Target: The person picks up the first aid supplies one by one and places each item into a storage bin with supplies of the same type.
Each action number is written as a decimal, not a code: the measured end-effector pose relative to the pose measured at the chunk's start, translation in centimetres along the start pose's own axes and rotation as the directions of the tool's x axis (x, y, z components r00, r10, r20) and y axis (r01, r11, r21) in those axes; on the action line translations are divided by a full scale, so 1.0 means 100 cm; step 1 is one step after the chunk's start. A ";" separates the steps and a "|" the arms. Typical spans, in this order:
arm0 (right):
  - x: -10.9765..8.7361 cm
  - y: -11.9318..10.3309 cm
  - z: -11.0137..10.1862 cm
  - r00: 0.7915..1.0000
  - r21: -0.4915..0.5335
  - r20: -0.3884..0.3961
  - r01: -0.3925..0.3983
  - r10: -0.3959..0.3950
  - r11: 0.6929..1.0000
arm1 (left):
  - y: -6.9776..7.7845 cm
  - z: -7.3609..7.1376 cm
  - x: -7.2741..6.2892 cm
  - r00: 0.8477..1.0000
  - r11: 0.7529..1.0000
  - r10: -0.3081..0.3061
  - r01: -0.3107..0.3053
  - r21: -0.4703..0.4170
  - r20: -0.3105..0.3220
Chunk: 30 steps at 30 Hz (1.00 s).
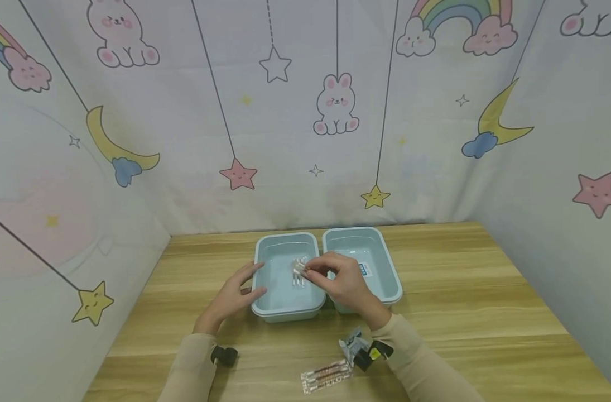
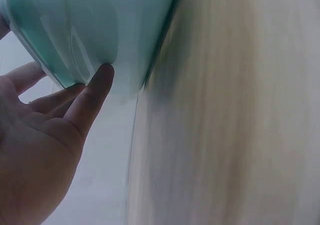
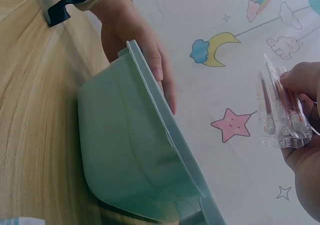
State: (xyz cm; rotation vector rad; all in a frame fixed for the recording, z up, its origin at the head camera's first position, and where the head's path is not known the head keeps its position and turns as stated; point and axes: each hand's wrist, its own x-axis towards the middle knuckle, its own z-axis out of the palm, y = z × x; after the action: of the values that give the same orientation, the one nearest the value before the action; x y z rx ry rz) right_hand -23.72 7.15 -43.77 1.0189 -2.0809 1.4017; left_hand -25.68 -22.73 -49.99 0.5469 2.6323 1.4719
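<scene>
My right hand (image 1: 346, 279) pinches a clear packet of thin sticks (image 3: 287, 107) between thumb and fingers, above the right part of the left pale blue tub (image 1: 277, 301). The packet looks like cotton swabs, brown-shafted with white ends. Beneath that hand, more white-tipped swabs (image 1: 297, 279) show inside the tub, partly hidden. My left hand (image 1: 231, 297) holds the tub's left rim, with fingers on both sides of the wall. In the left wrist view, one fingertip (image 2: 104, 74) touches the tub's outer side.
A second blue tub (image 1: 393, 273) stands right beside the first, a blue-and-white label (image 1: 365, 269) inside it. Near the front lie a packet of brown swabs (image 1: 327, 376) and a crumpled silvery wrapper (image 1: 354, 341). A printed cloth wall (image 1: 295, 206) rises behind the wooden table (image 1: 466, 312).
</scene>
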 end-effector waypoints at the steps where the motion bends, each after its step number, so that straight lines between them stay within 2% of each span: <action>1: 0.000 0.000 0.000 1.000 -0.004 -0.001 -0.001 0.001 1.000 | 0.000 0.000 0.000 1.000 1.000 -0.002 0.002 -0.002 0.001; 7: 0.004 -0.003 0.004 1.000 -0.020 -0.009 -0.025 0.025 0.999 | -0.001 0.000 -0.001 1.000 1.000 -0.004 0.004 -0.004 0.002; 13: 0.014 -0.027 0.001 0.999 -0.005 -0.023 -0.037 0.037 0.999 | 0.001 -0.001 0.000 1.000 1.000 -0.003 0.003 0.005 0.004; 16: 0.016 -0.032 0.000 0.999 0.010 -0.020 -0.029 0.029 1.000 | 0.001 -0.001 0.000 1.000 1.000 0.001 -0.001 0.009 0.007; 23: 0.012 -0.004 0.008 0.995 -0.010 -0.016 -0.094 0.094 0.996 | 0.000 -0.001 0.000 1.000 1.000 0.014 -0.014 -0.008 -0.004; 30: 0.013 0.006 0.009 0.997 -0.019 -0.020 -0.073 0.072 0.997 | 0.001 -0.001 0.000 1.000 1.000 -0.004 0.004 -0.004 0.009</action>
State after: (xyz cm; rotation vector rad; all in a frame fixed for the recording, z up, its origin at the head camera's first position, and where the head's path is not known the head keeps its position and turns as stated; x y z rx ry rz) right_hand -24.96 6.04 -43.56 0.9269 -2.1328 1.4177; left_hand -25.64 -22.77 -49.89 0.5456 2.6218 1.4699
